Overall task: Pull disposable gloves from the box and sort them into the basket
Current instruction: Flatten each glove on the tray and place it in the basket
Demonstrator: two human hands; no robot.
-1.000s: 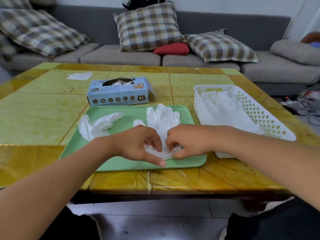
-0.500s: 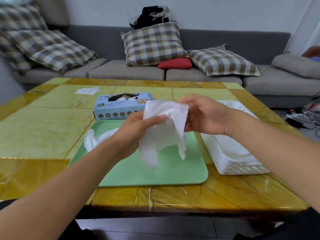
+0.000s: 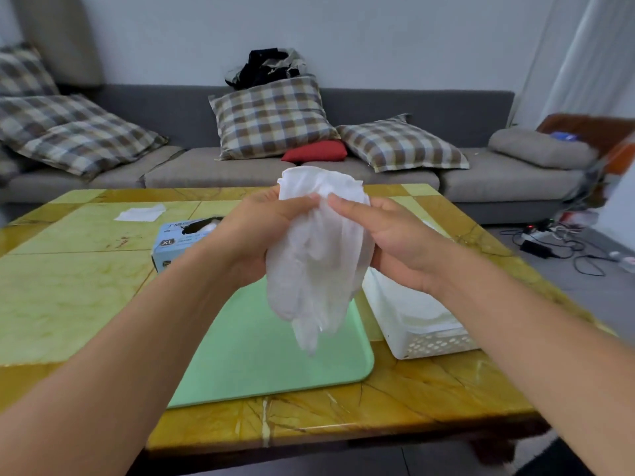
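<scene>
A white disposable glove [image 3: 318, 255] hangs in the air above the green tray [image 3: 271, 355], cuff up and fingers drooping. My left hand [image 3: 254, 231] grips the cuff from the left, and my right hand [image 3: 388, 235] pinches it from the right. The blue glove box [image 3: 175, 238], marked XL, lies behind my left forearm, partly hidden. The white perforated basket [image 3: 429, 341] stands right of the tray under my right wrist, with white gloves inside.
A flat white sheet [image 3: 141, 213] lies on the yellow stone table [image 3: 68, 297] at the far left. A grey sofa with checked cushions runs behind the table. Cables and a power strip [image 3: 549, 242] lie on the floor at right.
Both hands picked the glove up off the tray and raised it higher, toward the camera. The camera has tilted upward. The second glove on the tray's left is now hidden behind my left arm.
</scene>
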